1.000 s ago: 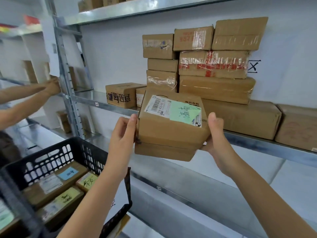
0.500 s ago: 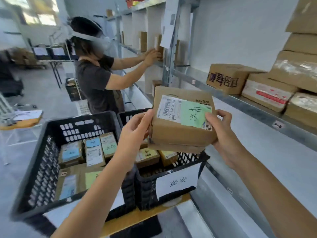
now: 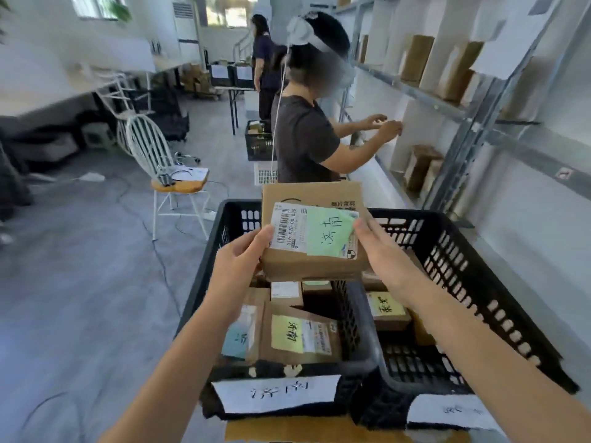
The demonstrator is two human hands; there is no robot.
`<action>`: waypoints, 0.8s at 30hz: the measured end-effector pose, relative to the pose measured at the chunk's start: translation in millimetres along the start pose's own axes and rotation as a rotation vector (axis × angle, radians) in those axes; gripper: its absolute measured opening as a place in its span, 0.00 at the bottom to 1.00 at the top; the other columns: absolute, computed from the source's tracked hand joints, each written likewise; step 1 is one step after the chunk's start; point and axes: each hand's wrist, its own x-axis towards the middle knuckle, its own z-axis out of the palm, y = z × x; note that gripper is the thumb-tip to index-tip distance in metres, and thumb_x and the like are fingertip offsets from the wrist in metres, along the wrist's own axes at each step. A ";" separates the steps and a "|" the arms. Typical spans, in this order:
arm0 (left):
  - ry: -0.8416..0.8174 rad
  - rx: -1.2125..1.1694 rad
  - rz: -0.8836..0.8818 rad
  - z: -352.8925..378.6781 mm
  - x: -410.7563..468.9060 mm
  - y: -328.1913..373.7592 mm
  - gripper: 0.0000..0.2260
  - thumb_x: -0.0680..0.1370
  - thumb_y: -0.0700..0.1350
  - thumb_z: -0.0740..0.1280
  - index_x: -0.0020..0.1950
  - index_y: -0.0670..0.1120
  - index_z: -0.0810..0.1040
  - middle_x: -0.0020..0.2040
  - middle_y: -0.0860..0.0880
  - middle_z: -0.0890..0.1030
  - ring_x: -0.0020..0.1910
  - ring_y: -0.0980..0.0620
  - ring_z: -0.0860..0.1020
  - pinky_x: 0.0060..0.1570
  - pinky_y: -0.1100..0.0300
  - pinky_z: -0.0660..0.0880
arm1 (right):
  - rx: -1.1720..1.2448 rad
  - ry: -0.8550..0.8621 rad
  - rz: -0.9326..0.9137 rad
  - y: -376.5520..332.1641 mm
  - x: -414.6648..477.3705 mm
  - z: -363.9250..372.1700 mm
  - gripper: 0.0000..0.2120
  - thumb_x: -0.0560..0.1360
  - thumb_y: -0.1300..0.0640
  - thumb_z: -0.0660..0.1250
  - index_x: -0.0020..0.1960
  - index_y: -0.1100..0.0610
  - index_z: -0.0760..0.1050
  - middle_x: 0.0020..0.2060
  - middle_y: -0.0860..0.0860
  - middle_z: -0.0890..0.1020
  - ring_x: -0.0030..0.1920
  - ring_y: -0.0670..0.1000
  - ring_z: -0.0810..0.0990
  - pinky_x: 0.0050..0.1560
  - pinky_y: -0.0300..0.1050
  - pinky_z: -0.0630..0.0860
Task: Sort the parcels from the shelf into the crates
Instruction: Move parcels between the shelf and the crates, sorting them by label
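Note:
I hold a brown cardboard parcel (image 3: 311, 199) with a white barcode label and a green handwritten note, gripped between my left hand (image 3: 243, 260) and my right hand (image 3: 380, 251). It hovers above two black plastic crates standing side by side. The left crate (image 3: 230, 225) holds several labelled parcels (image 3: 297, 337) and carries a white paper sign on its front. The right crate (image 3: 473, 282) holds a parcel with a yellow note (image 3: 387, 308). The held parcel sits mostly over the left crate, near the divide between the two.
A metal shelf unit (image 3: 473, 123) with brown parcels runs along the right. Another person (image 3: 307, 129) stands just beyond the crates, reaching into the shelf. A white chair (image 3: 166, 174) stands on the grey floor to the left. A third person and more crates are farther back.
My view has swung left from the shelf to face the crates head-on. Both hands have carried the parcel from the shelf to above the crates.

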 end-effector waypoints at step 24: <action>0.174 0.631 -0.184 -45.4 210.7 -96.9 0.11 0.84 0.46 0.59 0.50 0.43 0.79 0.42 0.51 0.80 0.37 0.57 0.75 0.32 0.64 0.68 | 0.105 -0.091 0.406 118.1 216.6 108.3 0.23 0.82 0.39 0.52 0.77 0.39 0.59 0.64 0.49 0.79 0.62 0.53 0.79 0.64 0.60 0.75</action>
